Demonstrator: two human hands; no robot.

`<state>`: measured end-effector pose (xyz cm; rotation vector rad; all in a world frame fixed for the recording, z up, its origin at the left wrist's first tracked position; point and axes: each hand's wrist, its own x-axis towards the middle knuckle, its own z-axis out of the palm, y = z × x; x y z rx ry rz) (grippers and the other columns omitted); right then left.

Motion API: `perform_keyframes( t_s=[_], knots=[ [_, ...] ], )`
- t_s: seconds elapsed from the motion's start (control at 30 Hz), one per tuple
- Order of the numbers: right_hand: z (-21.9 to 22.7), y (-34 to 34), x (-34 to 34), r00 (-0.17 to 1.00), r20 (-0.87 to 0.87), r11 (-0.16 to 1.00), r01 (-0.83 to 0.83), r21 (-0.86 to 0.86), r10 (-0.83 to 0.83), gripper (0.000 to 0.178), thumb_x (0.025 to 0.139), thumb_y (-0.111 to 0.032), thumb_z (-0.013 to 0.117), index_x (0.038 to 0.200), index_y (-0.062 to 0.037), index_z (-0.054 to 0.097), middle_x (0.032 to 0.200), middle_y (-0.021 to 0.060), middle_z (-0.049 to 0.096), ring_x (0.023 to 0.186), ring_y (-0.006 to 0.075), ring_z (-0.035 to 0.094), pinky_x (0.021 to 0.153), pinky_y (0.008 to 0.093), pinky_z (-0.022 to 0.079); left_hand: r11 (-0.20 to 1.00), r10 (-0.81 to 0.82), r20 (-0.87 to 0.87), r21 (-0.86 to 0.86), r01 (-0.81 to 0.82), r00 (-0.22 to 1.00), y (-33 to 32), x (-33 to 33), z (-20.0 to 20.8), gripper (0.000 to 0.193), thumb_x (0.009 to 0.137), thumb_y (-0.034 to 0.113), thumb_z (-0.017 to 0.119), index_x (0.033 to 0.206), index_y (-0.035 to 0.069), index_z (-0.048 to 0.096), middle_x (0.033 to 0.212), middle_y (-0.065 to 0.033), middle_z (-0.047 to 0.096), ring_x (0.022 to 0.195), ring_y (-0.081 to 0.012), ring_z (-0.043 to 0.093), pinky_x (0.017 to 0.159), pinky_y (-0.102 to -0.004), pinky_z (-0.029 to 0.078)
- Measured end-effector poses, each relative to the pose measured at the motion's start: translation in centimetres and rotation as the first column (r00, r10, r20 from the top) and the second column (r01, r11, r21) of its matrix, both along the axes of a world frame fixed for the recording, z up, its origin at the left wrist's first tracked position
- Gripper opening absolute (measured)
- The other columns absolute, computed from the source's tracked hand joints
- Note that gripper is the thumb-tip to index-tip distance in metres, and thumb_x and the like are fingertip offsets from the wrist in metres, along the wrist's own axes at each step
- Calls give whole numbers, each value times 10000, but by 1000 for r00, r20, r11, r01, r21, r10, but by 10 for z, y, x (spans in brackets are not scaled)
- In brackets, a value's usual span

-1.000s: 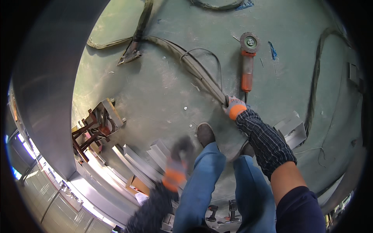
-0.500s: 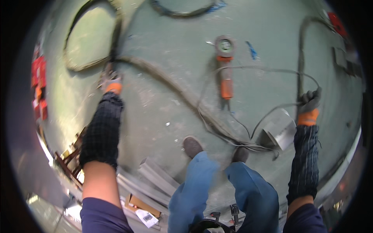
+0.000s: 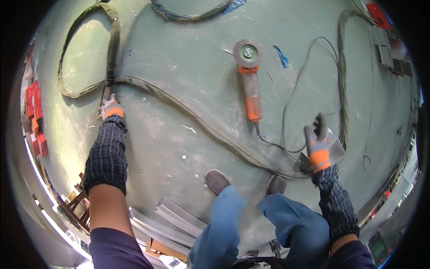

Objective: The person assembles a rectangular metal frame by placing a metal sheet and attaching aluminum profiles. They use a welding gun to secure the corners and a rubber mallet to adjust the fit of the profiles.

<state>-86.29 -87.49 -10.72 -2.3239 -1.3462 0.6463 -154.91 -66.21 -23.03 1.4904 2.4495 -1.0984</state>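
Note:
My gloved left hand [image 3: 111, 107] is closed round the handle [image 3: 107, 93] at the end of a thick sheathed cable [image 3: 113, 49], which loops on the floor beyond it. My gloved right hand [image 3: 318, 140] is open, its fingers apart and slightly blurred, above a grey angled metal piece [image 3: 337, 150]. A thin grey power cord [image 3: 286, 112] lies in a loose loop just left of and beyond that hand. An orange angle grinder [image 3: 252, 92] with a flap disc lies between my hands, its cord running toward my right foot.
A long sheathed cable [image 3: 192, 114] crosses the floor toward my feet. Another sheathed cable [image 3: 342, 80] runs along the right. Grey metal profiles [image 3: 179, 217] lie by my left leg. A coiled hose [image 3: 192, 17] is at the far edge, red boxes [image 3: 33, 101] at far left.
My right hand has let go of the thin cord and moved left and nearer; the cord now lies in a loop on the floor. My left hand keeps its grip, slightly nearer and further left.

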Motion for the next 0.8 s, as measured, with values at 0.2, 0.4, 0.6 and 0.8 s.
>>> perform_keyframes(
  t_s=[0.2,0.4,0.6,0.8],
  knots=[
    [6,-19,-47,929,-366,975,-23,-222,-62,588,965,-190,721,1481,-9,505,1352,208,642,1178,273,656,1004,403,535,964,-264,57,-1,264,963,-27,9,24,578,910,342,686,1449,162,578,1439,-151,562,1309,-337,603,1053,-426,546],
    [62,-43,-82,862,-506,963,-143,-229,8,460,962,-159,721,1370,14,597,1210,173,710,1097,242,693,974,359,542,965,-223,353,213,154,909,-123,106,128,486,765,350,715,1169,90,640,1159,-149,633,1101,-380,651,921,-477,547],
    [221,-17,-144,694,-420,758,-652,-23,585,572,893,-200,748,1409,-28,573,1361,217,613,1265,360,606,1048,458,509,995,-102,606,47,92,789,-245,206,324,444,751,330,706,1144,124,671,1176,-183,615,1091,-390,622,903,-499,526],
    [385,-8,-232,-93,-154,-50,-964,261,984,875,712,-273,851,1493,-85,503,1495,162,514,1415,397,469,1185,549,375,894,-383,685,107,435,619,-324,248,596,532,822,424,680,1253,111,678,1219,-141,629,1110,-319,604,926,-454,508]
  ],
)
